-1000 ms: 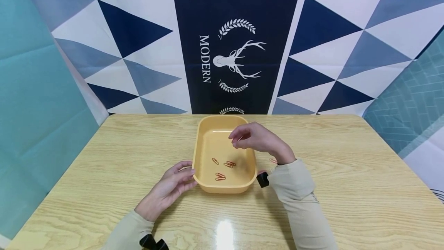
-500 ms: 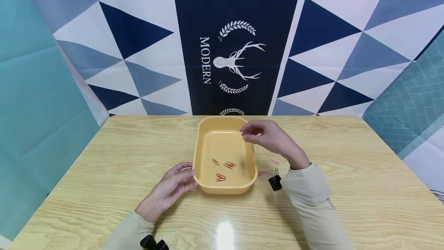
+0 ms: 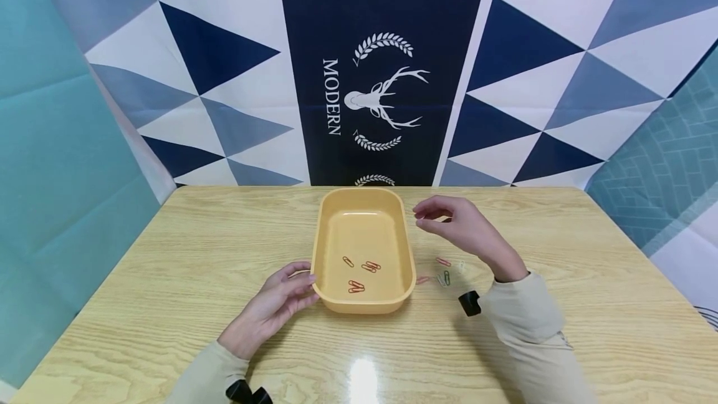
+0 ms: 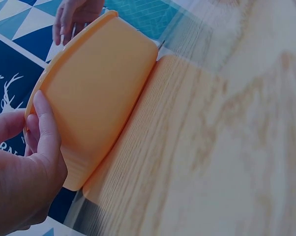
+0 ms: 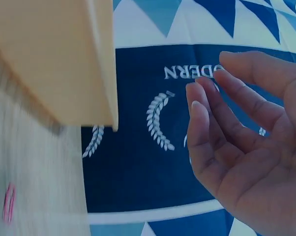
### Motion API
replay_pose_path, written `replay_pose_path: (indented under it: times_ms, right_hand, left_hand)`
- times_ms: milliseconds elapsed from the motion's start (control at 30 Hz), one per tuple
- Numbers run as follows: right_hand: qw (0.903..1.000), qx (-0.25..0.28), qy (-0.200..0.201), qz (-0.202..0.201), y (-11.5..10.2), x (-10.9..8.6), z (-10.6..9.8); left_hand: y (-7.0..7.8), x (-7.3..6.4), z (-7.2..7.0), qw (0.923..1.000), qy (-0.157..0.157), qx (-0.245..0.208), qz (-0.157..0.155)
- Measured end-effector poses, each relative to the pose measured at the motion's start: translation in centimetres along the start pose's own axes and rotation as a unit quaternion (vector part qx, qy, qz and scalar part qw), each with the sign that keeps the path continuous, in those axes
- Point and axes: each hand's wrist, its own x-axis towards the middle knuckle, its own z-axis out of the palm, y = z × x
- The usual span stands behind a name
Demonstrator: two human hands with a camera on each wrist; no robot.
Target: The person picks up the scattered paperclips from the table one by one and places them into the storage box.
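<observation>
A yellow plastic tray (image 3: 364,306) stands on the wooden table, with several red paper clips (image 3: 356,286) lying on its floor. My left hand (image 3: 275,307) holds the tray's rim at its near left corner; in the left wrist view its fingertips (image 4: 40,101) lie at the rim and against the outer wall. Right of the tray, above the table, hovers my right hand (image 3: 462,226). Its fingers are loosely bent, and the right wrist view shows no object between thumb and fingers. Below it lie pink paper clips (image 3: 443,262), a green paper clip (image 3: 447,277) and whitish paper clips (image 3: 440,280).
The wooden table (image 3: 196,254) extends on both sides of the tray. A patterned cloth (image 3: 235,80) with a deer head hangs behind its far edge. Teal cloth (image 3: 62,173) covers the left side. Black straps sit on both sleeves.
My right hand has moved right, from over the tray to beyond its right rim, uncovering the loose paper clips on the table. The left hand, the tray and its red paper clips have stayed put.
</observation>
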Motion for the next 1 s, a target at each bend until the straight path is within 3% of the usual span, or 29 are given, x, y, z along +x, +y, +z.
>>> replay_pose_path:
  times_ms: [333, 600, 833, 1000]
  right_hand:
    - [0.9973, -0.023, 0.036, 0.059, 3.1, -1.5, -1.6]
    - [0.9934, -0.032, 0.05, 0.098, 5.8, -2.5, -3.0]
    - [0.9921, -0.021, 0.027, 0.121, 6.7, -2.5, -3.4]
    - [0.9885, -0.013, -0.021, 0.149, 7.5, -2.5, -3.2]
  left_hand:
    - [-0.1, 0.1, 0.0, 0.9994, -0.012, -0.032, 0.007]
    - [-0.1, 0.1, 0.1, 0.9995, -0.01, -0.028, 0.009]
    - [0.0, 0.1, 0.3, 0.9997, -0.004, -0.023, 0.01]
    - [-0.1, 0.1, 0.3, 0.9997, 0.001, -0.02, 0.011]
